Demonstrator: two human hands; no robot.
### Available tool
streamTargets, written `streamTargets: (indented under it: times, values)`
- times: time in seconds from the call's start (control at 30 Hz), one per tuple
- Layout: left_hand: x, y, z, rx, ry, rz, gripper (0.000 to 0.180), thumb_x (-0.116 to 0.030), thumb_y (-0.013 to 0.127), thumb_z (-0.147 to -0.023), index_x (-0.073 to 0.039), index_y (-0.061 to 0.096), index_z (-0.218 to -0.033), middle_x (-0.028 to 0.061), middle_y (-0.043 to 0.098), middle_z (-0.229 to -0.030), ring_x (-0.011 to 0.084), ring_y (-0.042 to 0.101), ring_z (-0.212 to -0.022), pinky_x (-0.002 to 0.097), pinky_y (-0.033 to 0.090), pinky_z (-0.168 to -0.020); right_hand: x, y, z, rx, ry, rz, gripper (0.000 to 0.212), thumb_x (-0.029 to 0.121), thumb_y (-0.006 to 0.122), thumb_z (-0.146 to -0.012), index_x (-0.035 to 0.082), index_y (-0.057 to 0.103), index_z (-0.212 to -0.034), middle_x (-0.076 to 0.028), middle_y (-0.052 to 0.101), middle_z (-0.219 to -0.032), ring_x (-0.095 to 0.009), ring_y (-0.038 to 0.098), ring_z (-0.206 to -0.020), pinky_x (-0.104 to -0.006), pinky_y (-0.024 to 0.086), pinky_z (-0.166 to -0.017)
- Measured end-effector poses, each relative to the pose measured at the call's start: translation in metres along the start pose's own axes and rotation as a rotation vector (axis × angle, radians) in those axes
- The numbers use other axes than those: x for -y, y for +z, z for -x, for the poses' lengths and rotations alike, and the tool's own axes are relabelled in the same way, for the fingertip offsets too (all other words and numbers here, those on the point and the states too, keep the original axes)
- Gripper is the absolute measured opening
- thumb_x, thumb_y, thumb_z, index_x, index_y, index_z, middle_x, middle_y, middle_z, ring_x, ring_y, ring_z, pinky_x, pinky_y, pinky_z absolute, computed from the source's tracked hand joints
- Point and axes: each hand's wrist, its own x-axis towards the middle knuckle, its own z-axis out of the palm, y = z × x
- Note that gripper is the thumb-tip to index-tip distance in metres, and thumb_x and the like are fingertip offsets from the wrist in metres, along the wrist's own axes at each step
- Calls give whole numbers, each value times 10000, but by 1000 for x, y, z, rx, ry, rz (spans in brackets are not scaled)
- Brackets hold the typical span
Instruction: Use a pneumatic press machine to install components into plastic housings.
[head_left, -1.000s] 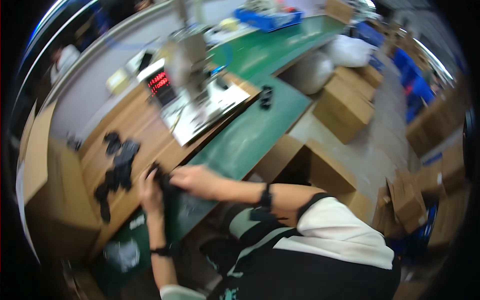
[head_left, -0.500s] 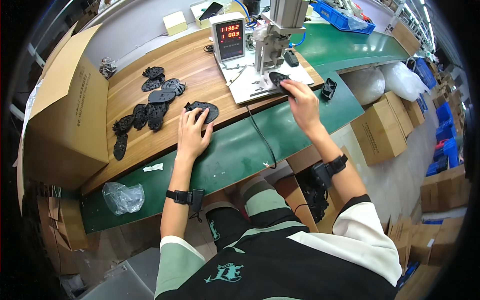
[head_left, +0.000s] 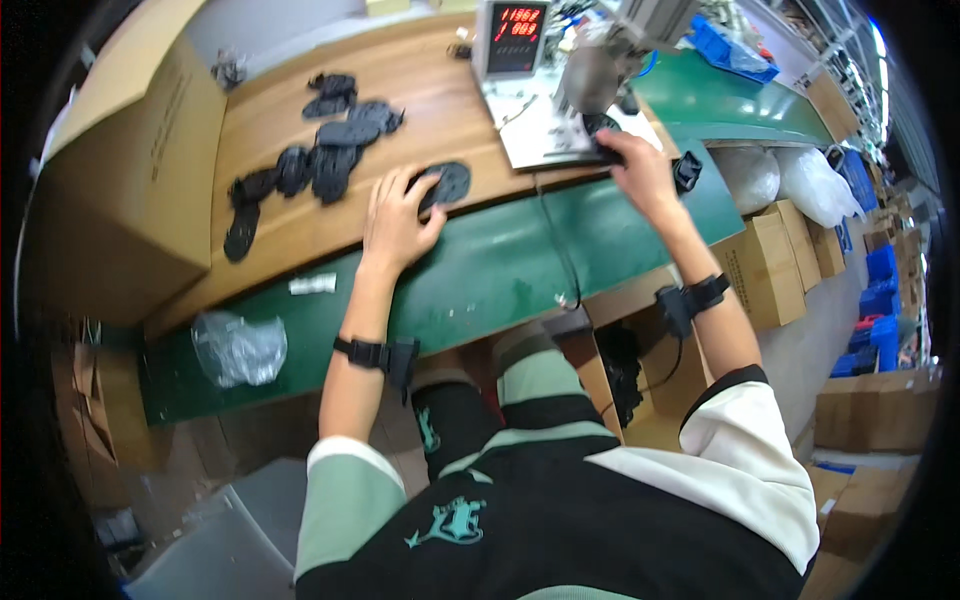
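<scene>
My right hand (head_left: 645, 175) pinches the near end of a black oval plastic part (head_left: 602, 126) at the white base plate (head_left: 530, 152) of a bench press (head_left: 592, 80). The part's far end lies below the press head, which blurs and partly covers it. On the front of the wooden board, my left hand (head_left: 398, 225) grips another black oval plastic part (head_left: 453, 183) by its left side, fingers over it and thumb at its near edge. Several similar black parts (head_left: 335, 160) lie in a loose cluster further left.
A display box (head_left: 512, 40) with red digits stands left of the press. An open carton (head_left: 130, 180) borders the board's left side. On the green bench lie a clear plastic bag (head_left: 240, 350), a white scrap (head_left: 312, 284) and a small black piece (head_left: 687, 172). A cable (head_left: 560, 235) hangs over the front edge.
My right hand has pushed its part further in under the press head. My left thumb and fingers have closed on the left part. The whole view has shifted.
</scene>
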Motion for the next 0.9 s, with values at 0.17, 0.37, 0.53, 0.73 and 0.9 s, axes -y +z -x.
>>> streamTargets:
  times: [0.17, 0.37, 0.53, 0.73, 0.9]
  values:
    - [-8, -4, -11, 38, 63, -3, 414, -285, 742, -780, -85, 720, -1142, 106, 571, -1354, 318, 549, -1208, 443, 431, -1072, -2, -15, -8, 77, 22, 147, 457, -1, 670, -745, 127, 733, -1180, -106, 725, -1133, -335, 682, -1049, -403, 531, -927]
    - [2, 2, -10, -63, 141, -1, 462, -444, 844, -773, -79, 706, -1023, 58, 637, -1228, 306, 588, -1108, 422, 484, -977, -5, -5, -17, 79, -27, 201, 426, -10, 663, -734, 68, 738, -1146, -160, 715, -1158, -346, 674, -1078, -405, 522, -972]
    - [0, 2, -8, -6, 154, 9, 419, -317, 863, -749, -90, 700, -1061, 47, 643, -1196, 296, 576, -1109, 412, 495, -985, -2, -8, -12, 41, -27, 200, 416, 0, 643, -748, 87, 742, -1142, -133, 721, -1123, -348, 677, -1051, -410, 525, -962]
    - [-15, -1, -6, 38, 171, 112, 421, -72, 814, -688, -116, 717, -1096, 79, 647, -1145, 309, 566, -1154, 431, 477, -1022, -1, -1, 0, -9, 52, 72, 445, -19, 647, -727, 107, 748, -1142, -115, 730, -1117, -339, 681, -1024, -413, 532, -929]
    - [-19, -6, -8, -55, -27, 162, 459, -23, 697, -857, -55, 592, -1302, 156, 625, -1154, 392, 572, -1147, 461, 488, -968, 12, 1, 4, -69, 70, 110, 445, -44, 642, -711, 73, 741, -1128, -120, 720, -1073, -341, 674, -1019, -411, 527, -919]
